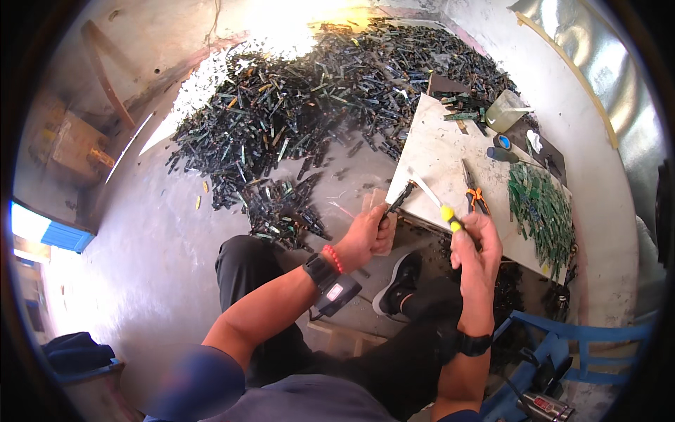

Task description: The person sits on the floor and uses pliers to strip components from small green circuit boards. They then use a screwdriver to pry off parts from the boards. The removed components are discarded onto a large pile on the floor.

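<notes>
My left hand [367, 238] is closed around the lower end of a narrow dark strip [401, 197], held tilted at the left edge of a pale board [425, 144]. My right hand [479, 247] grips a hand tool [451, 217] by its yellow-and-black handle. Its flat silvery blade points up and left, and the tip is close to the strip's upper end; whether they touch I cannot tell. Pliers [477, 200] with orange-and-black handles lie on the board just beyond my right hand. Right of them is a heap of thin green strips [540, 218].
A large pile of dark strips [281, 116] covers the floor ahead, spilling toward my feet. On the board's far side stand a translucent cup [503, 112] and a dark cylinder with a blue ring [502, 143]. A blue plastic chair [583, 344] is at the lower right.
</notes>
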`<move>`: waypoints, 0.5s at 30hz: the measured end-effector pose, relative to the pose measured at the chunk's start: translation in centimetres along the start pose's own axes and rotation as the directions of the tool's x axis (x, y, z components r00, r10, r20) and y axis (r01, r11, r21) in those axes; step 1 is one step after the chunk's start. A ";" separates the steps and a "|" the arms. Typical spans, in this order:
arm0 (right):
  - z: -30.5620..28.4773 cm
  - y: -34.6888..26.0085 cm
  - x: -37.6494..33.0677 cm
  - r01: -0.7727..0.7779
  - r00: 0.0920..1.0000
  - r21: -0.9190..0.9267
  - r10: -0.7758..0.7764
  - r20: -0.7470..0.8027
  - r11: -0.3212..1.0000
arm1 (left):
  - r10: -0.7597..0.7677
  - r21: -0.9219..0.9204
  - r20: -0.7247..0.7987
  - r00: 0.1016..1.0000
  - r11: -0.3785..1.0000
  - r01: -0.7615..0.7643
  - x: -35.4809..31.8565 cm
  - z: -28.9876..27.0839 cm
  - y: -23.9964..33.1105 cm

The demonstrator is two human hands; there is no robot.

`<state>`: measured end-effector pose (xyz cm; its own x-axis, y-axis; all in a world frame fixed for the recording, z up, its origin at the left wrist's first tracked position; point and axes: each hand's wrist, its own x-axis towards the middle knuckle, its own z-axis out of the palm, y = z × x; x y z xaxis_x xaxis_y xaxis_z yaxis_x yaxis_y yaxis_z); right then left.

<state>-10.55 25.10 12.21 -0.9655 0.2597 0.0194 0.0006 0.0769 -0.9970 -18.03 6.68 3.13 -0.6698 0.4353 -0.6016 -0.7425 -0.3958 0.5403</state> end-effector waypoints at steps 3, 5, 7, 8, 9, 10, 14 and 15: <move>-0.6 1.1 -0.5 -0.031 0.997 -0.056 0.026 -0.079 0.998 | -0.013 0.016 0.045 0.999 1.000 0.012 0.7 -0.8 -0.6; -0.8 1.1 -0.5 0.029 0.989 -0.149 -0.050 -0.138 0.988 | -0.029 0.000 0.041 0.999 1.000 0.029 1.0 -0.4 -0.6; -0.9 1.2 -0.7 0.090 0.973 -0.339 -0.155 -0.169 0.937 | -0.036 -0.006 0.051 0.998 0.999 0.036 1.5 -0.1 -0.9; -0.8 1.3 -0.9 0.090 0.969 -0.371 -0.166 -0.180 0.924 | -0.029 0.001 0.064 0.998 1.000 0.029 1.6 0.0 -1.0; -0.7 1.3 -1.0 0.098 0.966 -0.369 -0.177 -0.188 0.924 | -0.023 0.009 0.077 0.997 1.000 0.022 1.7 0.3 -1.0; -0.5 1.0 -1.1 0.121 0.957 -0.428 -0.220 -0.189 0.896 | -0.016 0.035 0.014 1.000 0.999 0.016 1.6 0.6 -1.2; 0.0 0.4 -1.2 0.237 0.907 -0.595 -0.395 -0.148 0.768 | 0.022 -0.003 0.052 0.998 1.000 -0.022 2.2 0.6 -2.0; 0.1 0.4 -1.3 0.223 0.910 -0.589 -0.382 -0.161 0.777 | 0.035 -0.014 0.039 0.999 0.999 -0.035 2.1 0.9 -2.1</move>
<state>-9.33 24.73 11.79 -0.8368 0.3617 0.4110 -0.0613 0.6841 -0.7268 -17.89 9.11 1.26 -0.6953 0.4519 -0.5589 -0.7186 -0.4219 0.5528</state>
